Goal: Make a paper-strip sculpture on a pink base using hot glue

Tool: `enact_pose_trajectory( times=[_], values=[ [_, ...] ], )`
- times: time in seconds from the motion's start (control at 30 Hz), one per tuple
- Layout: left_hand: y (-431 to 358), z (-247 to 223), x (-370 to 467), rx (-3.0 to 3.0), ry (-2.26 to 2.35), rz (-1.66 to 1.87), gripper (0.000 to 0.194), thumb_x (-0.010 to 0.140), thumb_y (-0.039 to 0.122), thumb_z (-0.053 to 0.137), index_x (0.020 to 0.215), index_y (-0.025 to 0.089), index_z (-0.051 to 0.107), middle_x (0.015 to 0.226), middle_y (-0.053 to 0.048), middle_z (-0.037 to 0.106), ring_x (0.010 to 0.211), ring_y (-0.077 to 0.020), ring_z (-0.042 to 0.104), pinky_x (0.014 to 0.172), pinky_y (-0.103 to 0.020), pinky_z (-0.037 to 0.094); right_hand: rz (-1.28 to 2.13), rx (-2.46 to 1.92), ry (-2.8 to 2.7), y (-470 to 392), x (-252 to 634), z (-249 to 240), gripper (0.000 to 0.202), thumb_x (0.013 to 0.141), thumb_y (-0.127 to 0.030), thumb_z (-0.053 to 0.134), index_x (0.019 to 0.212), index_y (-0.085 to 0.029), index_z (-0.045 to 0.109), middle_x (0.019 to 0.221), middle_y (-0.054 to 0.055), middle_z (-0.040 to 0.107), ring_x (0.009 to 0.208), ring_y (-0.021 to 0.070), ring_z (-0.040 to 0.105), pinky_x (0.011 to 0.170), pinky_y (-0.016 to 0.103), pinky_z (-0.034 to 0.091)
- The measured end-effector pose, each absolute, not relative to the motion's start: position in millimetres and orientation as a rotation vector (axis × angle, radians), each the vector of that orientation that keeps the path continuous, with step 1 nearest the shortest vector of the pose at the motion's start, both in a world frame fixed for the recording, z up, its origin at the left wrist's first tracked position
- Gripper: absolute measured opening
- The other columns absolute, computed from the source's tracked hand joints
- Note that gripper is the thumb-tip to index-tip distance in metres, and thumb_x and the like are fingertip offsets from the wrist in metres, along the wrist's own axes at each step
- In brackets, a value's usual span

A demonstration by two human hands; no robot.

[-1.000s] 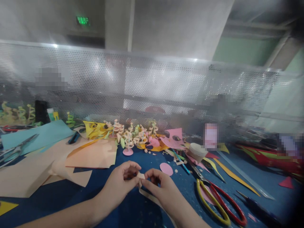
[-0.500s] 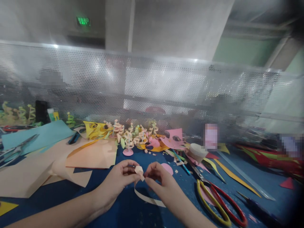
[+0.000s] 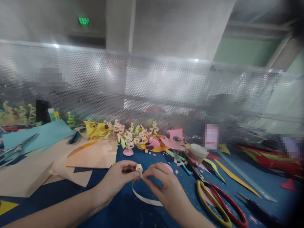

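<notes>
Between my two hands is a pale cream paper strip [image 3: 147, 200], its upper end folded into a small angular knot and its long tail curving down to the right. My left hand [image 3: 121, 177] pinches the folded end between thumb and fingers. From the other side, my right hand [image 3: 163, 183] has its thumb and fingertips closed at the same fold, and part of the tail passes behind that hand. A pink paper circle [image 3: 168, 167] lies just beyond my right hand, partly covered by it.
Scissors with red and yellow handles [image 3: 213, 202] lie right of my hands, near a dark-handled pointed tool [image 3: 256, 207]. Peach paper sheets [image 3: 92, 155] spread to the left, with grey scissors [image 3: 19, 147] on blue paper. Curled paper pieces [image 3: 133, 136] stand at the back beside a white cup [image 3: 197, 152].
The folded end has tilted and sits slightly lower. My right hand has shifted a little left, its fingers closing in against the fold, and the tail has swung slightly left.
</notes>
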State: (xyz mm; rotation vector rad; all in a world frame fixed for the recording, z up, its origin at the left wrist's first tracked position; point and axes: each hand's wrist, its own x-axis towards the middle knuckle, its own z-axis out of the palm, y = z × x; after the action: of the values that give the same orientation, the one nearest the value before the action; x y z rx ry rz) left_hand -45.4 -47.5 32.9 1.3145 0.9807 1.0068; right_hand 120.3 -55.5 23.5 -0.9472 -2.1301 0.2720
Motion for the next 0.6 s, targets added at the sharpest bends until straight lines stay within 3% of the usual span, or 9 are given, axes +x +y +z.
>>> enact_pose_trajectory(
  times=[0.4, 0.6],
  values=[
    [-48.1, 21.4, -44.5, 1.627, 0.977, 0.92, 0.017, 0.071, 0.03, 0.055, 0.07, 0.016, 0.065, 0.062, 0.001, 0.06, 0.062, -0.0136, 0.053, 0.059, -0.022, 0.039, 0.202, -0.972, -2.036, -62.0, 114.8, 18.3, 0.015, 0.076, -0.009, 0.047, 0.078, -0.021, 0.054, 0.09, 0.005, 0.056, 0.081, 0.0156, 0.054, 0.071, 0.028, 0.045],
    [-49.5, 14.9, -43.0, 1.562, 0.928, 0.905, 0.018, 0.071, 0.031, 0.058, 0.075, 0.016, 0.066, 0.068, -0.002, 0.063, 0.064, -0.0148, 0.056, 0.064, -0.025, 0.043, 0.395, -1.092, -1.985, -60.0, 113.4, 10.3, 0.015, 0.075, -0.007, 0.046, 0.08, -0.02, 0.05, 0.076, 0.001, 0.057, 0.073, 0.0142, 0.054, 0.065, 0.025, 0.044]
  ],
)
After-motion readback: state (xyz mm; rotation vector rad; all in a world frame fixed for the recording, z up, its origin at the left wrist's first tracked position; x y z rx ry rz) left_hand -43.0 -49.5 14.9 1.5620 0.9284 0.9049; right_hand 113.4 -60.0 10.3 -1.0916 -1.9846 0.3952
